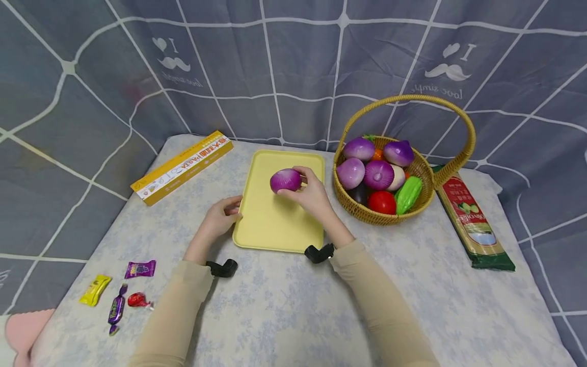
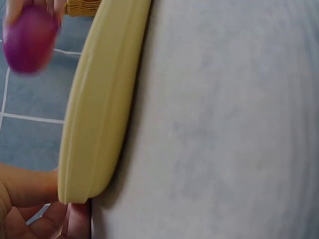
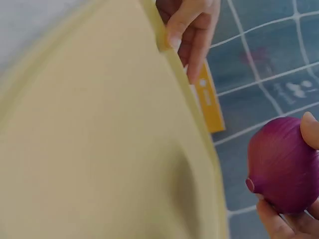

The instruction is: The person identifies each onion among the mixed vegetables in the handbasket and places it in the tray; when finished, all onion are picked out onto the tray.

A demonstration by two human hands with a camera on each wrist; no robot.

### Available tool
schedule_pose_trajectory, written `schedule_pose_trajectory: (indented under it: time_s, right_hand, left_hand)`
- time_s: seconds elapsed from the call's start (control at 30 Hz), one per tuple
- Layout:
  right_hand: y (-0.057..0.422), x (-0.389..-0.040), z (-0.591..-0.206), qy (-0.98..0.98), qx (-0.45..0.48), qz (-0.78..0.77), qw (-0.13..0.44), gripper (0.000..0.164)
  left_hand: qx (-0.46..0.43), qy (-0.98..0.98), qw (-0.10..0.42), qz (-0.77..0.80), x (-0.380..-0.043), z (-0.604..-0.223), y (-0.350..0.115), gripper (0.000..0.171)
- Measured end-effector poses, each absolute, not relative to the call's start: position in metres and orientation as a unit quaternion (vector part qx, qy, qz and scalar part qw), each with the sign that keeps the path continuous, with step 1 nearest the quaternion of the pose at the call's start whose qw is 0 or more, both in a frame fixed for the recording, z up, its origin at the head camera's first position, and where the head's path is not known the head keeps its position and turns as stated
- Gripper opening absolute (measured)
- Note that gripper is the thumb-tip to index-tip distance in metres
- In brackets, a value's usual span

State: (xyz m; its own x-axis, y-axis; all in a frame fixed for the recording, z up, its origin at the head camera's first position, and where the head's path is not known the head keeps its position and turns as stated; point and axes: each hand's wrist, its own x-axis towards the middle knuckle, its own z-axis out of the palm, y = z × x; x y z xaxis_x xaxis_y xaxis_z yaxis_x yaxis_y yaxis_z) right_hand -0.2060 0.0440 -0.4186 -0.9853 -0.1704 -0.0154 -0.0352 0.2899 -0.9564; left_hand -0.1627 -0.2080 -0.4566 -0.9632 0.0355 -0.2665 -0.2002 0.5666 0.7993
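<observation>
A pale yellow tray (image 1: 275, 229) lies on the cloth-covered table in front of me. My left hand (image 1: 223, 215) grips its left rim, the thumb (image 3: 175, 37) at the edge and the other fingers curled on the outer side. Above the tray, my right hand (image 1: 313, 192) holds a purple onion (image 1: 284, 181) between thumb and fingers. In the right wrist view the onion's stubby end (image 3: 251, 185) points toward the tray, and a shadow falls on the tray's surface.
Right of the tray stands a wicker basket (image 1: 390, 219) with a tall handle, holding onions, a tomato (image 1: 382, 203) and other vegetables. Beside it lies a pasta packet (image 1: 474, 221). A yellow pasta box (image 1: 183, 167) lies back left, several wrapped candies (image 1: 140, 268) front left. A curtain (image 1: 302, 66) hangs behind.
</observation>
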Motion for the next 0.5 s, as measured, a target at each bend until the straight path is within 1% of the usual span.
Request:
schedule_pose_trajectory:
  time_s: [0.3, 0.5]
  right_hand:
    - [0.009, -0.242, -0.439, 0.828, -0.042, -0.555, 0.072, 0.075]
    - [-0.002, -0.252, -0.450, 0.839, -0.027, -0.540, 0.065, 0.076]
  left_hand:
    - [-0.060, 0.873, 0.153, 0.459, -0.164, -0.453, -0.207, 0.057]
    - [-0.060, 0.874, 0.143, 0.460, -0.163, -0.453, -0.204, 0.056]
